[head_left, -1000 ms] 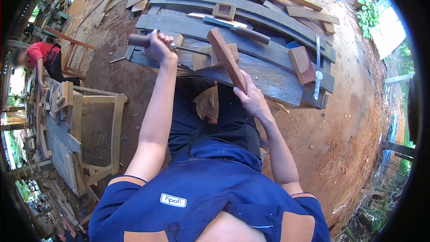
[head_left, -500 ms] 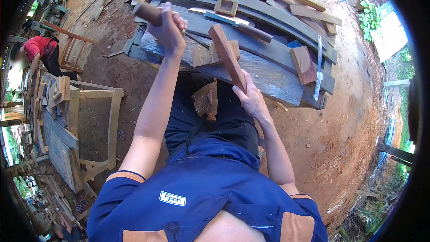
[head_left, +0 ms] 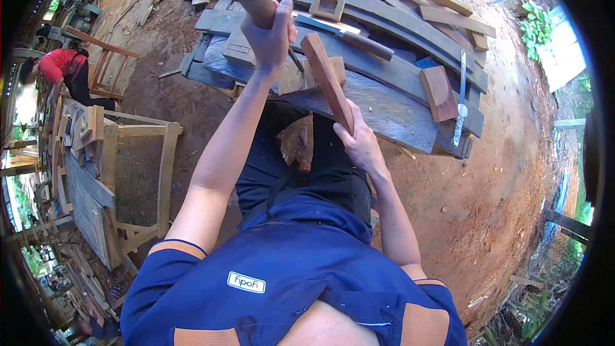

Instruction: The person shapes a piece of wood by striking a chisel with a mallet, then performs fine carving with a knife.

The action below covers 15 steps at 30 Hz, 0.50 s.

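Observation:
My left hand [head_left: 267, 41] is wrapped round the thick handle of a chisel [head_left: 257, 4]. The chisel's thin blade slants down to a light wooden block [head_left: 291, 79] at the bench's near edge. In my right hand [head_left: 360, 141] is the lower end of a reddish-brown wooden bar [head_left: 328, 80], which stands tilted up across the block. Part of the block is hidden behind the bar. Beyond it, a long tool with a dark handle [head_left: 365, 45] lies on the bench boards.
The workbench [head_left: 397, 112] carries curved planks [head_left: 359, 0], a square wooden frame [head_left: 327, 8], a reddish block [head_left: 438, 93] and a metal strip [head_left: 462, 83]. At the left are a wooden stand [head_left: 168, 173] and a bending person in red [head_left: 61, 64].
My left hand has moved right with the chisel, which stands more upright, its blade nearer the bar. My right hand and the bar have hardly moved.

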Each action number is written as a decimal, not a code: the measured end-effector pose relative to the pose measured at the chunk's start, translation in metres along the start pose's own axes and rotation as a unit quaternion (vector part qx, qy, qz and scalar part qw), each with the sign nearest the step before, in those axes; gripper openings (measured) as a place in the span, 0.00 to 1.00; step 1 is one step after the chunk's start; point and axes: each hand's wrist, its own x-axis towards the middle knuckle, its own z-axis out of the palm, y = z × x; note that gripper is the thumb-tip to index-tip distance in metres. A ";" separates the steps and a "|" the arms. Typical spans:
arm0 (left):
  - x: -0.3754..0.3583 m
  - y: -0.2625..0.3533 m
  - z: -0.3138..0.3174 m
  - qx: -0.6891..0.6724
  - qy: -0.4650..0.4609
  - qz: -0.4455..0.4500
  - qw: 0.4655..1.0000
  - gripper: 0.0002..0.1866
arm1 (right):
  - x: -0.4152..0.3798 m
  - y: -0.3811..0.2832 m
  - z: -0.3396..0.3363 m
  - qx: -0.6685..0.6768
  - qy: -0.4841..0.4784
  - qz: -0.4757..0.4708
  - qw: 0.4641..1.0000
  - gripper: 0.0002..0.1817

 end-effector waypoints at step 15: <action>-0.018 -0.017 0.037 0.255 -0.090 0.173 0.947 0.12 | -0.043 -0.127 -0.089 0.152 0.277 -0.259 0.913 0.21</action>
